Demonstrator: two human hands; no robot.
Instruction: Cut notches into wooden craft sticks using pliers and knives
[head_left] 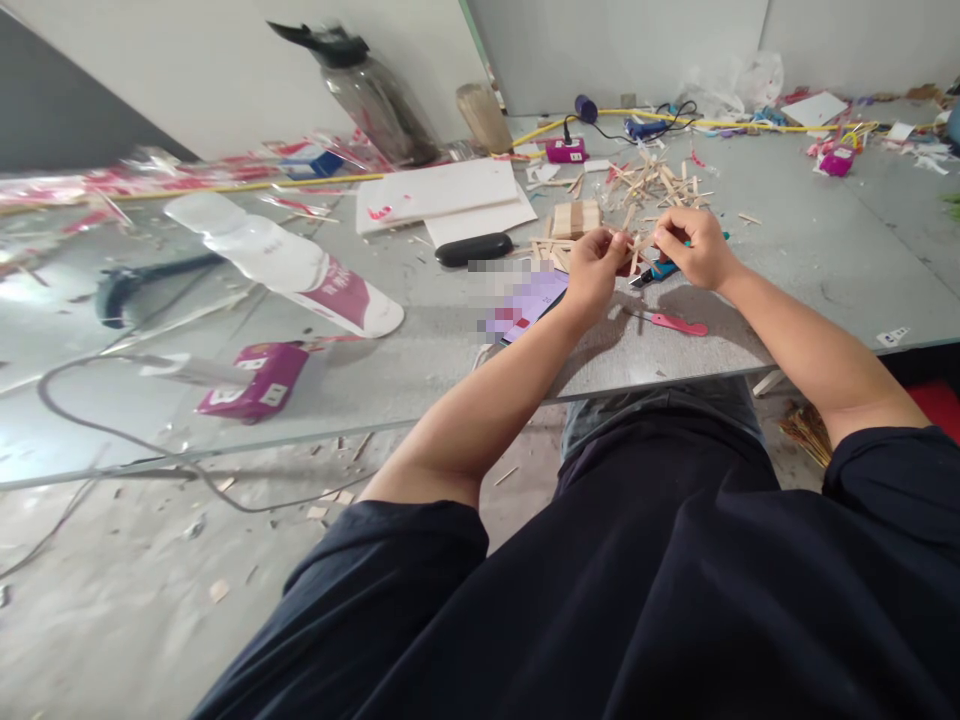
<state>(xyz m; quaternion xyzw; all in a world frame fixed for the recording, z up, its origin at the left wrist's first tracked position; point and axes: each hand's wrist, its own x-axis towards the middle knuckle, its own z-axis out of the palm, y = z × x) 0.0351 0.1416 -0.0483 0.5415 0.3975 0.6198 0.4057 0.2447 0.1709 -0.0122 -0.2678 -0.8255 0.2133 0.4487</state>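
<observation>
My left hand is closed, thumb and fingers pinching a small piece made of thin wooden craft sticks. Close on its right, my right hand has its fingertips pinched at the same piece; its exact grip is partly hidden. A blue utility knife lies on the table just under the right hand. Nearer the table edge is a pink-handled tool with a thin tip. Beyond the hands are a loose pile of wooden sticks and a stacked wooden block.
A purple phone-like screen and a black case lie left of the hands. Further left are white boards, a white bottle, a purple box with a cable and a dark-lidded bottle. A yellow cord runs along the back.
</observation>
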